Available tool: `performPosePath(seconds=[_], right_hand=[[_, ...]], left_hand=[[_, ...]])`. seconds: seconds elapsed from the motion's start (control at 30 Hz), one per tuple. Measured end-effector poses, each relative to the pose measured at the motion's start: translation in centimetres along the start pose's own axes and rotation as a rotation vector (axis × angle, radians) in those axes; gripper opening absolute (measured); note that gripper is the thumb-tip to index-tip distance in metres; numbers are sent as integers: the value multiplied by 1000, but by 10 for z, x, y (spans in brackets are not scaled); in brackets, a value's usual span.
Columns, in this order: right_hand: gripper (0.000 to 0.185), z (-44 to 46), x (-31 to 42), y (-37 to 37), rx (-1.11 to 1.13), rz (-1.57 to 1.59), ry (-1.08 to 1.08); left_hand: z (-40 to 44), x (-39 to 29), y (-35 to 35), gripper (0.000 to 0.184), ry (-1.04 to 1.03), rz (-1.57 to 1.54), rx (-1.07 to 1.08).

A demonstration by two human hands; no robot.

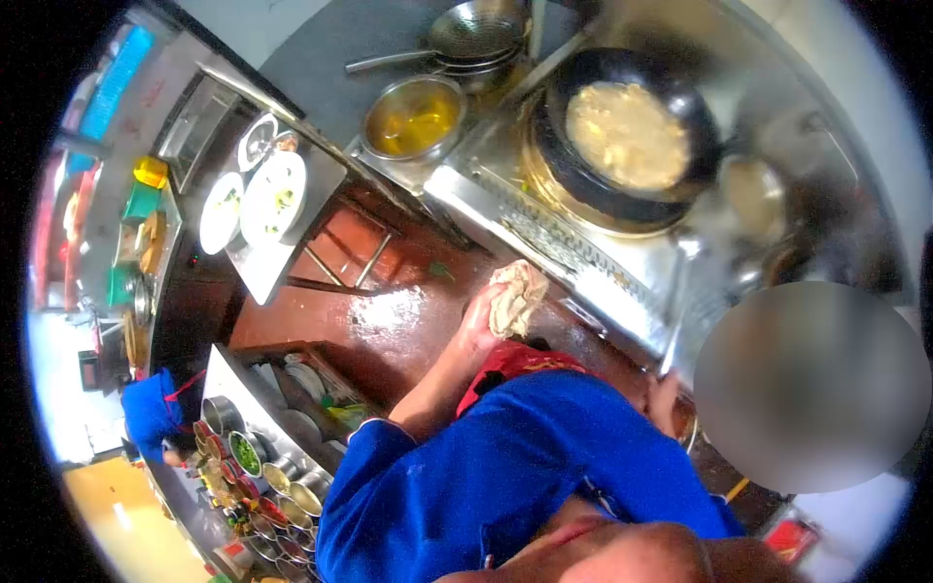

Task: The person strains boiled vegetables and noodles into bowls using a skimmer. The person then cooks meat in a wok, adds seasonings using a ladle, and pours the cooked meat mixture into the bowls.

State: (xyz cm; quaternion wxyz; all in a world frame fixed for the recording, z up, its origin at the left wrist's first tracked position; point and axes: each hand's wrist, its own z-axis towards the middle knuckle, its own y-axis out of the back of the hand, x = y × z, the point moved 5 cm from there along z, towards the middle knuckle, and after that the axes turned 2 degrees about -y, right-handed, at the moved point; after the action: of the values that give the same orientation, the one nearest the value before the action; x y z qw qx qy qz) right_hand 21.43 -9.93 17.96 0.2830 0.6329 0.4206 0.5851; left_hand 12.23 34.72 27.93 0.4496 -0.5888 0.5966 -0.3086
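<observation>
My left hand is closed around a crumpled beige cloth, held in front of my body over the red floor. At the stove's front edge my right hand is partly hidden; a thin metal piece reaches its fingertips, but I cannot tell whether it is gripped. A black wok sits on the stove, with pale, cloudy liquid and pieces of food inside. Left of it stands a metal bowl of yellow oil.
A strainer lies behind the oil bowl. White plates of food stand on a side table at left. Several metal containers of ingredients line the lower-left counter. A person in blue is beyond it. A blurred round patch covers the right.
</observation>
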Motion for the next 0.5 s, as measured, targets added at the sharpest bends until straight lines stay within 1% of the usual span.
performPosePath(seconds=[0.03, 0.1, 0.13, 0.23, 0.27, 0.3, 0.33, 0.37, 0.4, 0.43, 0.47, 0.5], right_hand=[[38, 0, 8, 5, 6, -171, 35], [30, 2, 69, 33, -343, -267, 152], [24, 7, 109, 45, -343, -142, 65], [22, 56, 222, 7, 37, 232, 92], [25, 71, 283, -17, 103, 336, 323], [27, 82, 360, -36, 259, 435, 349], [30, 89, 430, -56, 447, 684, 273], [36, 103, 491, -82, 634, 748, 260], [42, 117, 544, -112, 819, 891, 237], [50, 131, 602, -132, 894, 1009, 259], [61, 140, 658, -141, 1017, 1055, 171], [83, 157, 704, -158, 1066, 1050, 103]], left_hand=[[8, -10, 12, 34, 47, -5, 15], [11, -40, 26, 33, 43, 16, -51], [9, -54, 36, 33, 45, 27, -85], [1, -98, 72, 31, 103, -22, -183], [0, -114, 88, 34, 77, 78, -254], [-12, -134, 74, 33, 38, 91, -351], [-16, -150, 87, 33, 43, 61, -285], [-20, -166, 102, 33, 45, 27, -216], [-24, -184, 109, 33, -16, 38, -283], [-28, -201, 115, 33, -77, 47, -352], [-37, -217, 113, 33, -97, 63, -395], [-40, -231, 136, 34, -142, 12, -425]])
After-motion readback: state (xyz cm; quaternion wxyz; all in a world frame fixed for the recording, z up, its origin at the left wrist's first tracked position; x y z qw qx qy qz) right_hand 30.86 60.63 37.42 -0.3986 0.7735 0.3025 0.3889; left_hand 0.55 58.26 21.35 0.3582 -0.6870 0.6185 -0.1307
